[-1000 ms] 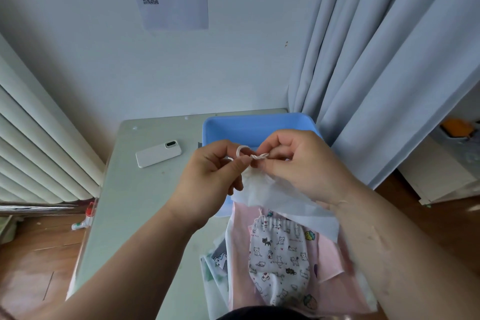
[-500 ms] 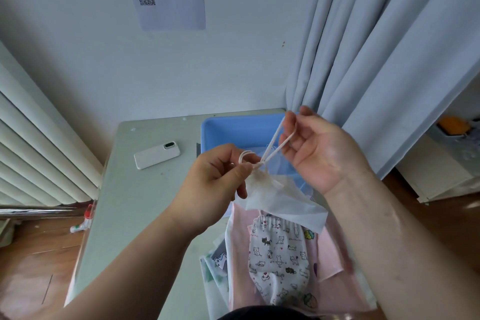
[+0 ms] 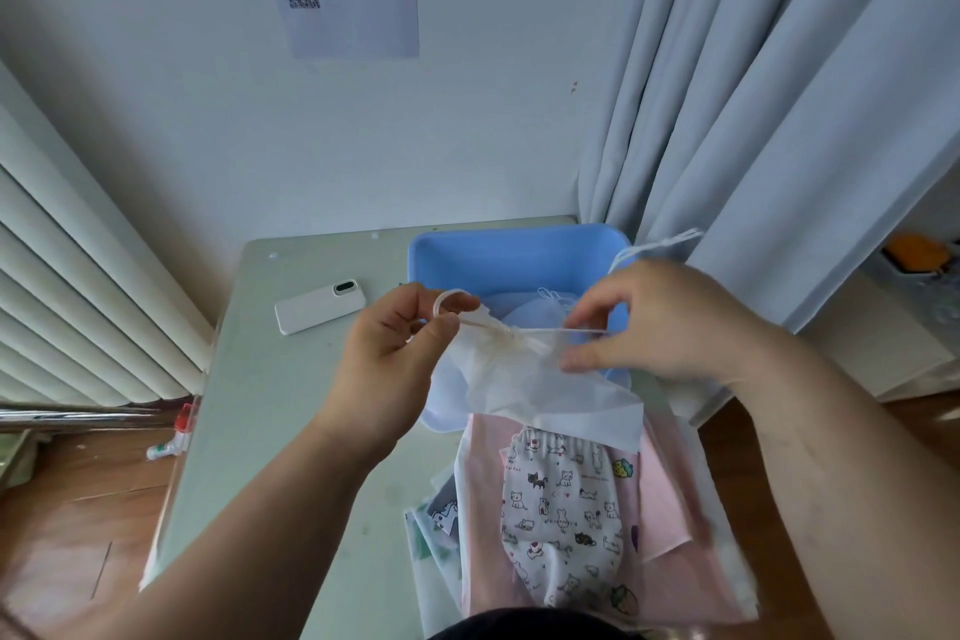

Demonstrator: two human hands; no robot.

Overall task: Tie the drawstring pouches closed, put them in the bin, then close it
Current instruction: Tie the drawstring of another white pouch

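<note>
risk: cord [image 3: 524, 327] loop may slip out of the left pinch if the right side pulls harder; knot stays loose
left hand [image 3: 395, 353]: raised, thumb and forefinger pinching the loop
right hand [image 3: 660, 322]: raised, fingers curled, gripping the cord taut; tail trails far right
white pouch [image 3: 535, 379]: hanging between hands, over blue bin [image 3: 519, 250] near rim
cat-print pouch [image 3: 561, 504]: near, on table
</note>
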